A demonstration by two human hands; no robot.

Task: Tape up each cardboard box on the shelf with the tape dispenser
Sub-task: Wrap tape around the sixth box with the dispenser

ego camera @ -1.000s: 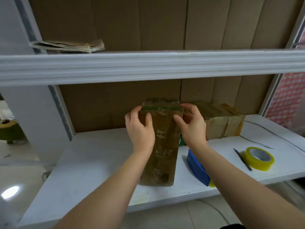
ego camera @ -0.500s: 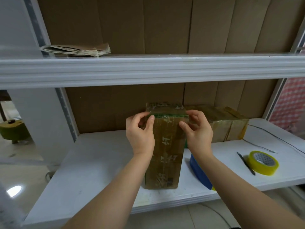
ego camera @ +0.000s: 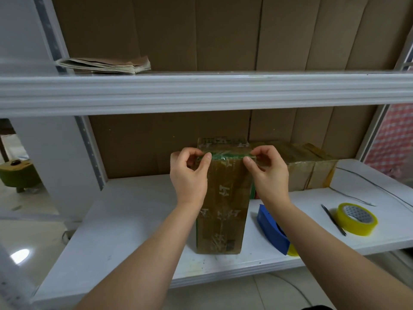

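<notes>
A tall brown cardboard box (ego camera: 224,204), wrapped in clear tape with a green strip along its upper front edge, stands upright on the white lower shelf (ego camera: 138,220). My left hand (ego camera: 190,175) pinches the box's upper left corner, thumb on the front edge. My right hand (ego camera: 267,173) pinches the upper right corner the same way. The blue tape dispenser (ego camera: 271,230) lies on the shelf just right of the box, under my right forearm. More taped brown boxes (ego camera: 310,171) stand behind on the right.
A yellow tape roll (ego camera: 357,219) and a dark pen (ego camera: 333,219) lie at the shelf's right. A thin wire (ego camera: 366,184) runs along the right side. Folded paper bags (ego camera: 105,66) rest on the upper shelf (ego camera: 201,90). Cardboard lines the back.
Both hands slid up from the box's sides to its top front corners, and the fingers went from wrapping the box to pinching the edge. The camera view tilted slightly upward.
</notes>
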